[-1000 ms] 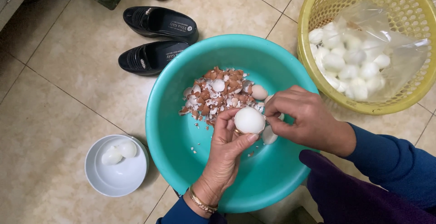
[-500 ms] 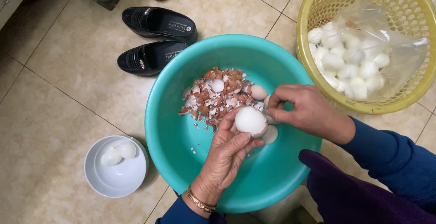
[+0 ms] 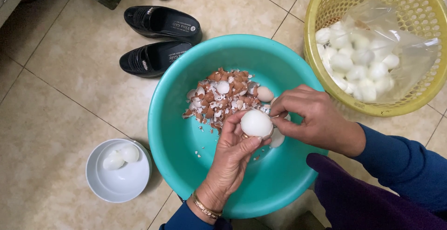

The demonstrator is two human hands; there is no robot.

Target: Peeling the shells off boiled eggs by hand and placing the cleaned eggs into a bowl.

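Note:
My left hand holds a white boiled egg over a teal plastic basin. My right hand pinches at the egg's right side, fingers closed on a bit of shell. A heap of brown and white shell pieces lies in the basin's far part, with a whole pale egg beside it. A strip of white shell hangs just below the held egg.
A small white bowl with two peeled eggs stands on the tiled floor at left. A yellow basket at right holds a clear bag of peeled eggs. Two black shoes and a scale lie beyond the basin.
My right hand has shifted slightly along the egg's side while picking at the shell. The egg and left hand stay nearly in place.

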